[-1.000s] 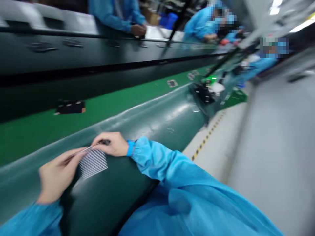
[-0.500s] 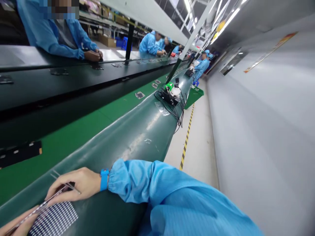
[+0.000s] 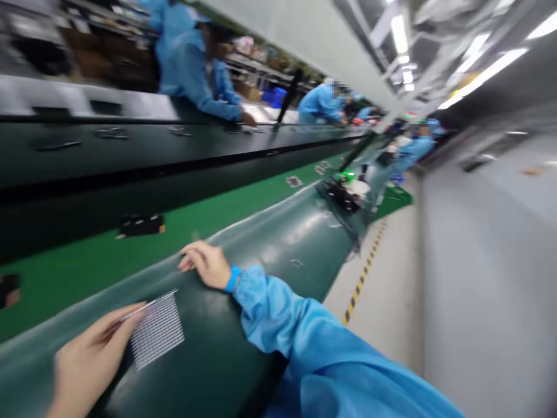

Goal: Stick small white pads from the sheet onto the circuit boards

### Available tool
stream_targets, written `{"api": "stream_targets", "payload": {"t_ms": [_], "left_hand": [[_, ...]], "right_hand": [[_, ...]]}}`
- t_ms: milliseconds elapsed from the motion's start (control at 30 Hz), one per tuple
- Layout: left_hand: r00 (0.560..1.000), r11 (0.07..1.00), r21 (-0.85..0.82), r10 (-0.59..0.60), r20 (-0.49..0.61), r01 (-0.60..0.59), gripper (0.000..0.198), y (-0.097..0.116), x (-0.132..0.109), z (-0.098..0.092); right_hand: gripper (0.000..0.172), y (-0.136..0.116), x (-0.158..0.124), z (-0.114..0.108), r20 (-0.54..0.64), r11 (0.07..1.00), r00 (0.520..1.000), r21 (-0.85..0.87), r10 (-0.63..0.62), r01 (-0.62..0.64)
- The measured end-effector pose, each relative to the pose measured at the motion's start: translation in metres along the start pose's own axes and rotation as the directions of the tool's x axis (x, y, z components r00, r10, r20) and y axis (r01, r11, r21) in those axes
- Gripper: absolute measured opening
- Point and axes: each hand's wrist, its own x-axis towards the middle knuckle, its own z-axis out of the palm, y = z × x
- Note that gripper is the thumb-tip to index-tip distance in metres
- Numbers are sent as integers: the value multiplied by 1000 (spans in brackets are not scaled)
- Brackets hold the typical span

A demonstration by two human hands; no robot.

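My left hand (image 3: 93, 354) is at the lower left, thumb and fingers pinched on the edge of a dark sheet with rows of small white marks (image 3: 159, 332). The sheet's patterned face slants down over the green bench mat (image 3: 209, 354). My right hand (image 3: 206, 264), with a blue wristband (image 3: 233, 278), is above the mat near its far edge, apart from the sheet. Its fingers are curled around tweezers (image 3: 196, 236), of which only a faint, blurred tip shows.
Beyond the mat runs a green conveyor belt (image 3: 226, 215) carrying a black panel (image 3: 141, 226) and a small board (image 3: 293, 182). A device with cables (image 3: 343, 194) stands farther along the bench. Co-workers in blue (image 3: 191, 69) work across the line.
My right hand has left the sheet and moved away toward the belt side. My left hand, still holding the sheet, has come further into view. The camera has turned left.
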Motion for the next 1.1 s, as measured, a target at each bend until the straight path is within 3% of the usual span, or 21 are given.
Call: {"api": "stream_targets", "payload": {"t_ms": [67,167,267,367,533,700,767,867,1000,1100], "left_hand": [[1000,993,-116,-23,-9,22,27,9,-2,0],[997,975,-214,-64,-37,54,26,14,-1,3],[994,956,-281,-100,-49,82,23,13,0,3],[989,949,-303,-122,-87,90,20,11,2,0],[976,898,-420,-194,-102,135,19,11,11,-6],[972,856,-491,-225,-66,165,18,14,12,-3],[973,848,-505,-222,-58,163,16,16,11,-2],[975,848,-507,-211,-61,152,13,19,10,-1],[979,857,-500,-188,-73,127,13,21,10,-2],[982,866,-487,-170,-79,111,13,20,11,-2]], "right_hand": [[30,-2,17,-8,-18,968,996,-239,-85,78],[17,-1,62,-17,99,803,972,-550,-211,230],[39,4,109,-17,240,680,954,-671,-179,296],[50,11,138,-16,259,626,961,-734,-101,264],[37,16,143,-28,309,621,936,-705,-166,343],[40,-28,148,-37,378,616,870,-616,-315,491],[40,-48,159,-25,434,603,832,-577,-346,552],[41,-58,176,20,576,603,751,-485,-324,633],[50,-35,181,99,694,610,675,-429,-249,666],[40,-15,178,132,738,579,640,-432,-213,692]]}}
